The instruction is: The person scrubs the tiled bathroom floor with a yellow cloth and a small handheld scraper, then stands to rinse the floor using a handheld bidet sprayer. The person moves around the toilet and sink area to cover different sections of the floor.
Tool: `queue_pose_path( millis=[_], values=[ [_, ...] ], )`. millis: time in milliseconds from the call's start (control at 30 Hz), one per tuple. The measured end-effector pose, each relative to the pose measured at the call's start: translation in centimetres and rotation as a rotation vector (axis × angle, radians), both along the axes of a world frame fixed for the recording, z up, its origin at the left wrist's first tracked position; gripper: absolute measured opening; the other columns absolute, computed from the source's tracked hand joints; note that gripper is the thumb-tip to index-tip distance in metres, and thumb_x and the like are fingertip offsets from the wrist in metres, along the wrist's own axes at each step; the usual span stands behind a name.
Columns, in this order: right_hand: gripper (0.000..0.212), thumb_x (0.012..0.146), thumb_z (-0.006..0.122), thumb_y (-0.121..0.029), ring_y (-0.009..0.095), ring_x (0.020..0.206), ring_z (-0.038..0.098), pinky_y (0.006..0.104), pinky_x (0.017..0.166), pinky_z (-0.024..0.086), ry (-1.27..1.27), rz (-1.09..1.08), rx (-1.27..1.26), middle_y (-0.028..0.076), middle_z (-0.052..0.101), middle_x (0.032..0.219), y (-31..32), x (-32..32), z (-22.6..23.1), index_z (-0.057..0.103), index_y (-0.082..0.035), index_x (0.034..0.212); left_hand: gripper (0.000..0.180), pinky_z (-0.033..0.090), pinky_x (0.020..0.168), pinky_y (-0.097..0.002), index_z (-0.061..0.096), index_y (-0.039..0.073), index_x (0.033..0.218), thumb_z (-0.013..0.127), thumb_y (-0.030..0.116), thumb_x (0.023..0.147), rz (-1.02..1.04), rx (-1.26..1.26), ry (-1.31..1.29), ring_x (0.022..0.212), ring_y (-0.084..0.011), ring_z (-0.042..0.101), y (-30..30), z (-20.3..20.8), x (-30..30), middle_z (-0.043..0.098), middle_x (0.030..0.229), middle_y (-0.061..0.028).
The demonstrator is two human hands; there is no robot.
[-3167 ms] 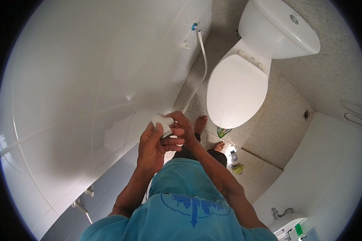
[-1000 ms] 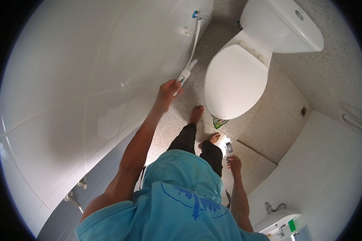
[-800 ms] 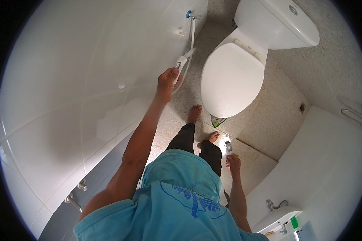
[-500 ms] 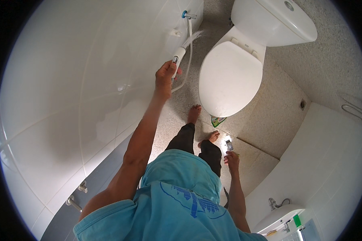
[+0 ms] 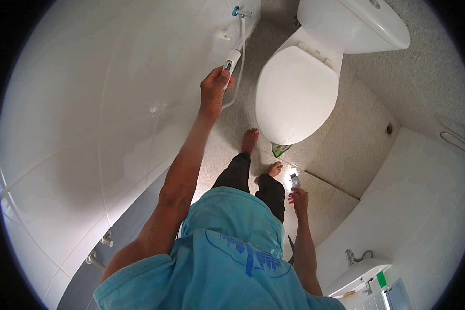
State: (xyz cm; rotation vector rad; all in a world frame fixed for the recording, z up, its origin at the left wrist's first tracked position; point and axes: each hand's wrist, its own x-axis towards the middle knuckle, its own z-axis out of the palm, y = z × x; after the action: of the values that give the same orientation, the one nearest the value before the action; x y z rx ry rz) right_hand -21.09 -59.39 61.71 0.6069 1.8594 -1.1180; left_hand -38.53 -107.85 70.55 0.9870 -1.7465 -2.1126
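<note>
My left hand (image 5: 214,90) is wrapped round a white handheld bidet sprayer (image 5: 232,58), with the thumb on its trigger. The sprayer points toward the corner beside the toilet, and no clear jet shows at its head. Its white hose (image 5: 242,67) hangs from a wall valve (image 5: 242,12). Low on the right, my right hand (image 5: 298,200) has its fingers loosely bent and apart. Just beyond its fingertips a small grey and dark patch (image 5: 295,180) shows by a bright reflection; whether it is an object or part of the floor, I cannot tell.
A white toilet (image 5: 297,95) with its lid down stands ahead. A green packet (image 5: 280,150) lies on the floor under its front edge. White tiled wall (image 5: 77,93) runs along the left. A floor drain (image 5: 389,129) and a washbasin (image 5: 364,276) are at the right.
The water jet from the sprayer has stopped or faded from sight. My left hand still grips the sprayer. The whole view has shifted slightly, and both hands keep nearly the same places.
</note>
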Motion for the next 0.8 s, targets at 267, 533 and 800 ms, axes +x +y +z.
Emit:
queue_pose_path(
  millis=[267,533,800],
  values=[
    [0.029,0.085,0.051,-0.008,0.015,0.060,0.063,0.0277,0.052,0.052,0.018,0.000,0.001,0.010,0.066,0.078,0.0,0.0,-0.1,0.065,0.001,0.110,0.049,0.045,0.069,-0.0285,0.065,0.006,0.111,0.066,0.049,0.090,-0.062,0.041,-0.017,0.078,-0.0106,0.057,-0.7,-0.5,0.1,0.066,0.087,-0.0026],
    [0.029,0.086,0.052,-0.011,0.015,0.063,0.064,0.0275,0.054,0.052,-0.015,-0.030,-0.021,0.010,0.067,0.080,0.1,0.4,-0.2,0.064,0.001,0.109,0.049,0.045,0.068,-0.0282,0.065,0.006,0.111,0.067,0.050,0.089,0.032,0.022,-0.050,0.076,-0.0097,0.057,-1.2,-0.5,0.4,0.066,0.086,-0.0020],
    [0.029,0.087,0.052,-0.011,0.015,0.061,0.063,0.0277,0.053,0.052,0.002,-0.015,0.002,0.010,0.066,0.079,-0.1,0.8,-1.0,0.064,0.000,0.111,0.042,0.043,0.065,-0.0246,0.066,0.005,0.116,0.066,0.039,0.092,-0.032,-0.106,-0.118,0.075,-0.0075,0.056,-0.4,-0.1,0.4,0.064,0.083,0.0000]
  ],
)
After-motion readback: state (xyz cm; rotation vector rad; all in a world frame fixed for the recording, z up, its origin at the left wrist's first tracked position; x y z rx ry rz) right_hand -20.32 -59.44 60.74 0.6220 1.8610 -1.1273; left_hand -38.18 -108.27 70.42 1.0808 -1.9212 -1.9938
